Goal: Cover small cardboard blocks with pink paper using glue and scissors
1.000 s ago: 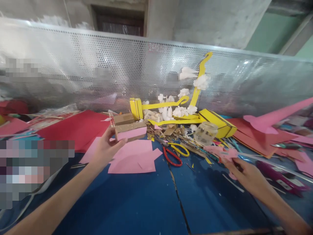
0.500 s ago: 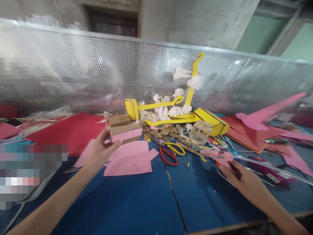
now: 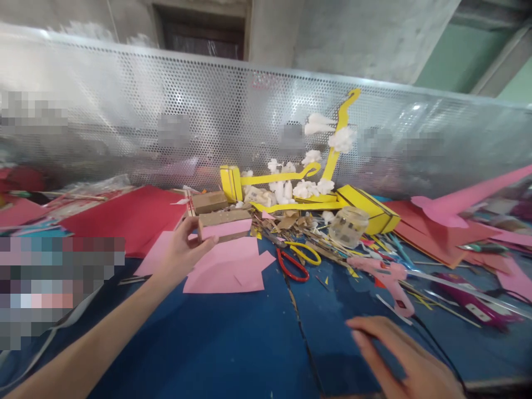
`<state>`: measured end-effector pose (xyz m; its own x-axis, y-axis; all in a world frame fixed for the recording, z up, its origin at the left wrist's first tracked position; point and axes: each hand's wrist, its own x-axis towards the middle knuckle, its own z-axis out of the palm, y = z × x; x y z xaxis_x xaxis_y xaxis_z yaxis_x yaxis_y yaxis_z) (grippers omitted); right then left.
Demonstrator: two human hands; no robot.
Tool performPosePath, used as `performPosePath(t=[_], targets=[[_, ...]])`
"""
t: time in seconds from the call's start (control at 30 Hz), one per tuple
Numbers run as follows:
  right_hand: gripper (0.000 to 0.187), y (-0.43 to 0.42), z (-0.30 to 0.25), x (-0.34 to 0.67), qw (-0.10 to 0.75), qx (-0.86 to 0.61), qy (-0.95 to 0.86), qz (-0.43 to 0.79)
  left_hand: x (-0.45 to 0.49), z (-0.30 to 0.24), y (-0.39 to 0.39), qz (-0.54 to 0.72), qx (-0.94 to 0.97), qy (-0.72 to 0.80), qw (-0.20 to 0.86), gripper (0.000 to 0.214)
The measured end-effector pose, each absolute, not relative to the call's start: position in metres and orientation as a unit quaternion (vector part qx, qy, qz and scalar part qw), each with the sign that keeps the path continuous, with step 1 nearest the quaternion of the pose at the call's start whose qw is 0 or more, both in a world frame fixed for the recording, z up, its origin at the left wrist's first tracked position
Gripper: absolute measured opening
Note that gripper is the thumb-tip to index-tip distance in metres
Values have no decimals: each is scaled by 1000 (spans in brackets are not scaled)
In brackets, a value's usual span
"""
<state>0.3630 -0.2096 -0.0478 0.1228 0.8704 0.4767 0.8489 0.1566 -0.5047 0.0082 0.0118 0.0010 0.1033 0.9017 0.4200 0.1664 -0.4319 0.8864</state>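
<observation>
My left hand (image 3: 180,252) grips the left end of a small cardboard box with a pink paper face (image 3: 225,225), held just above the blue table (image 3: 233,343). My right hand (image 3: 399,357) hovers low at the front right, fingers stretched out and empty. A pink glue gun (image 3: 388,277) lies on the table just beyond it, apart from the fingers, its black cord trailing toward me.
Pink cut paper (image 3: 230,269) lies under the box. Red and yellow scissors (image 3: 297,260), a clear jar (image 3: 349,226), cardboard scraps and a yellow paper model with cotton puffs (image 3: 307,185) crowd the middle. Red sheets (image 3: 133,216) lie left, and a perforated metal screen (image 3: 124,122) runs behind.
My right hand has let go of the pink glue gun, which now lies on the table, and drawn back toward me. The left hand still holds the box in place.
</observation>
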Motion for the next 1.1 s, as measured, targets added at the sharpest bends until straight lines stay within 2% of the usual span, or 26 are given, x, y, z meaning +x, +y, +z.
performPosePath(t=[0.13,0.27,0.43,0.6,0.7,0.9,1.0,1.1], targets=[[24,-134,5,292,282,-533,-788,127,9,-5,15,521,659,394,374,47],[25,-52,17,273,142,-511,-841,109,5,-13,21,528,660,389,367,46],[21,-6,-8,284,116,-514,-842,117,0,-14,25,528,654,398,368,43],[6,-9,-7,289,134,-514,-837,134,1,-12,24,527,667,381,365,44],[12,-25,9,286,163,-488,-836,190,2,-16,24,511,697,371,340,39],[31,-52,30,281,344,-436,-723,411,3,-24,17,444,743,372,336,42],[34,-53,30,281,394,-432,-689,428,5,-20,10,413,775,374,298,42],[32,-51,28,281,398,-444,-694,404,7,-14,5,386,817,370,215,46]])
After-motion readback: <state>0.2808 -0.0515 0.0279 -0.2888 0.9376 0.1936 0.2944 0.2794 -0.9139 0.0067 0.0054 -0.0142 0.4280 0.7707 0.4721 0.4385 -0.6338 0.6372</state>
